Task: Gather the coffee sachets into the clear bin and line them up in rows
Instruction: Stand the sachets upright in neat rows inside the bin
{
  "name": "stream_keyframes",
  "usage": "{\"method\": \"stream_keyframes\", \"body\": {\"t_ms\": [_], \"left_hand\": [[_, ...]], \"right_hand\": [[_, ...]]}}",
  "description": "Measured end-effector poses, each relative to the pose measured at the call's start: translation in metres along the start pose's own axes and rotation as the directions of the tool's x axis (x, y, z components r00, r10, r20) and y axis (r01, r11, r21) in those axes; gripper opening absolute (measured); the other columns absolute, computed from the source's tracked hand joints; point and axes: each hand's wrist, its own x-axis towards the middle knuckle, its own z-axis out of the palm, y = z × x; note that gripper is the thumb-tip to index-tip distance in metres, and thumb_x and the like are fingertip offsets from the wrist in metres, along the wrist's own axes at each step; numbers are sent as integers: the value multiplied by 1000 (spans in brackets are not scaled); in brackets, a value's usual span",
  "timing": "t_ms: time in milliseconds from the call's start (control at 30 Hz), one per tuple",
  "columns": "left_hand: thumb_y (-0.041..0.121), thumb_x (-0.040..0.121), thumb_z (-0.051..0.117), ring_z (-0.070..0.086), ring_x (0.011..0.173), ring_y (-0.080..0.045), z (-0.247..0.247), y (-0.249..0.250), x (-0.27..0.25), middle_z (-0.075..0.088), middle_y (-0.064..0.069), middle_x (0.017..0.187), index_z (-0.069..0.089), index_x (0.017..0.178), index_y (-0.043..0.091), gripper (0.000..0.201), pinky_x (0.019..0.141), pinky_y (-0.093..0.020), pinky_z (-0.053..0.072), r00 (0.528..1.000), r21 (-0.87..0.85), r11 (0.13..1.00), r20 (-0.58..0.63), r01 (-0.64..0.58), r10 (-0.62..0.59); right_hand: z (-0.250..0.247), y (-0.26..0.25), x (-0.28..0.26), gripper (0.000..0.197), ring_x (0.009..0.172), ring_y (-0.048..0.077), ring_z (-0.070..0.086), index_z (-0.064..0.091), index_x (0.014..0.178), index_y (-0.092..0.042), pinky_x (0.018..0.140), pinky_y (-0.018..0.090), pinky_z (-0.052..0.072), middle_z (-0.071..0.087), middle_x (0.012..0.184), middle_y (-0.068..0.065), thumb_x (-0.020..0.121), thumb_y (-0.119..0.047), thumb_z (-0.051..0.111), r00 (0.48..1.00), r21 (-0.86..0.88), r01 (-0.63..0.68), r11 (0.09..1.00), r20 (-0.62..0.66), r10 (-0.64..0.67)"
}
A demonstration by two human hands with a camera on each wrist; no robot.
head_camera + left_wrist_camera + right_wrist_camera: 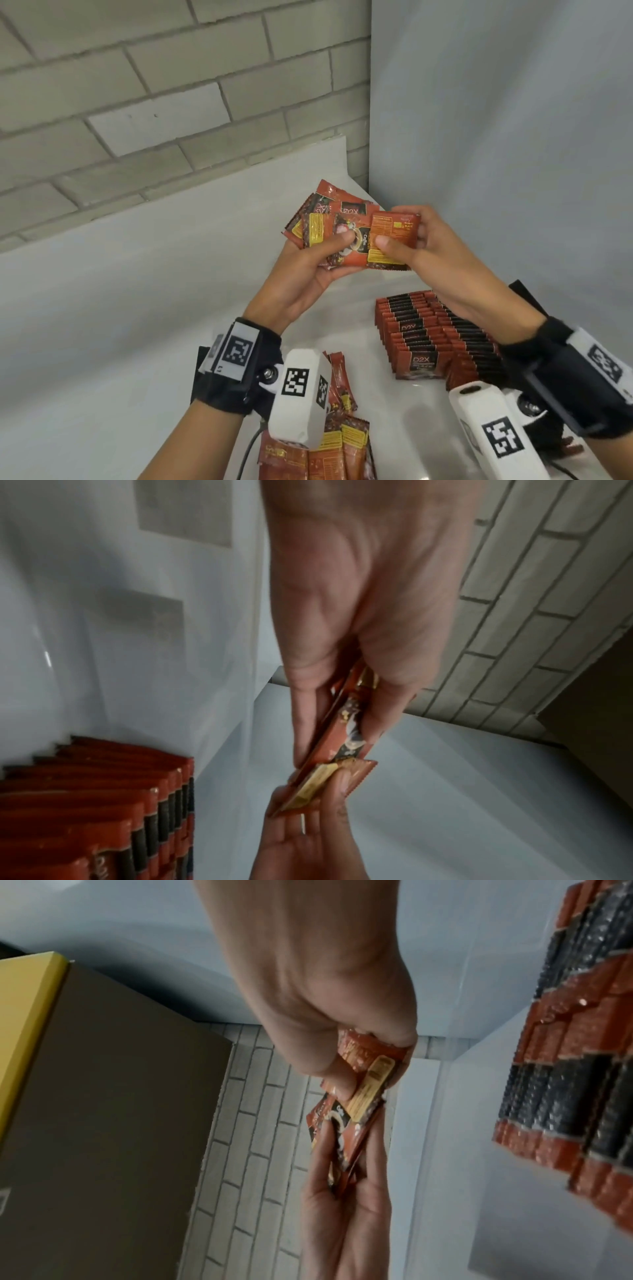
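My left hand (337, 243) grips a fanned bunch of red-orange coffee sachets (329, 216) above the white table. My right hand (400, 233) pinches the right end of the front sachet (394, 224) between thumb and fingers. The left wrist view shows the bunch (346, 731) edge-on between thumb and fingers. In the right wrist view the pinched sachet (371, 1069) sits in my right fingers. Below my right forearm, upright sachets (421, 335) stand in packed rows inside the clear bin (424, 411). The same rows (103, 804) (575, 1069) appear in both wrist views.
Loose sachets (329, 448) lie on the table near the front edge, partly behind my left wrist camera. A grey brick wall (137, 102) backs the table and a pale panel (496, 137) stands on the right. A brown cardboard box (103, 1096) with a yellow edge shows beside the wall.
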Motion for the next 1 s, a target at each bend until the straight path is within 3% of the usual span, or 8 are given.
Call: {"method": "stream_keyframes", "body": {"t_ms": [133, 200, 333, 467, 600, 800, 900, 1000], "left_hand": [[-8, 82, 60, 66, 103, -31, 1, -2, 1, 67, -18, 115, 54, 126, 0, 46, 83, -41, 58, 998, -55, 996, -24, -65, 64], [-13, 82, 57, 67, 102, -30, 0, -2, 2, 67, -19, 114, 51, 129, -3, 48, 79, -39, 58, 995, -81, 992, -26, -94, 92], [-11, 79, 59, 68, 98, -26, 1, -2, 1, 70, -14, 107, 53, 125, -2, 47, 77, -34, 58, 993, -92, 988, -16, -120, 119], [4, 79, 62, 68, 100, -28, 1, -2, 0, 71, -13, 101, 63, 106, 7, 28, 90, -46, 54, 993, -103, 988, -9, -114, 114], [14, 91, 55, 67, 105, -29, 3, 0, 0, 69, -13, 115, 54, 123, 11, 33, 84, -45, 57, 998, -162, 985, -25, -59, 56], [14, 81, 64, 66, 106, -26, 2, -3, -1, 68, -10, 117, 55, 128, 9, 48, 84, -39, 57, 998, 25, 997, -4, -68, 68], [21, 84, 61, 66, 107, -26, 1, -2, -1, 69, -8, 115, 57, 124, 15, 41, 86, -41, 57, 998, 7, 998, -4, -69, 69], [22, 93, 53, 67, 104, -23, 1, -1, 0, 70, -8, 113, 55, 125, 16, 32, 86, -39, 57, 997, -51, 996, -15, -72, 72]], "right_hand": [[0, 1, 1, 46, 105, 14, 65, 48, 123, -17, 91, 31, 54, 64, 115, 1, 84, -24, 70, 992, 51, -126, 991, 8, 126], [1, 1, 1, 49, 99, 19, 69, 48, 123, -14, 87, 37, 57, 67, 114, 5, 81, -24, 72, 981, 114, -188, 976, 65, 181], [3, 1, -1, 53, 93, 23, 72, 57, 121, -6, 79, 37, 60, 73, 106, 10, 74, -24, 73, 968, 225, -220, 949, 171, 183], [-2, -1, 2, 59, 100, 20, 70, 58, 121, -6, 91, 36, 54, 73, 107, 6, 67, -21, 77, 992, 256, -120, 959, -1, 124], [-4, -7, 1, 35, 99, 17, 69, 65, 115, -8, 93, 28, 51, 74, 105, 3, 81, -11, 71, 996, 263, -64, 963, -38, 76], [0, -6, -2, 31, 100, 13, 69, 67, 114, -12, 92, 27, 50, 74, 105, -1, 83, -18, 71, 998, 203, -56, 977, -8, 59], [1, -6, -3, 32, 100, 10, 69, 65, 116, -17, 89, 23, 50, 74, 106, -4, 85, -22, 69, 998, 201, -51, 978, -22, 57], [0, -5, -2, 32, 103, 12, 68, 62, 119, -16, 95, 28, 50, 73, 110, -1, 88, -20, 65, 996, 279, -86, 957, 7, 87]]}}
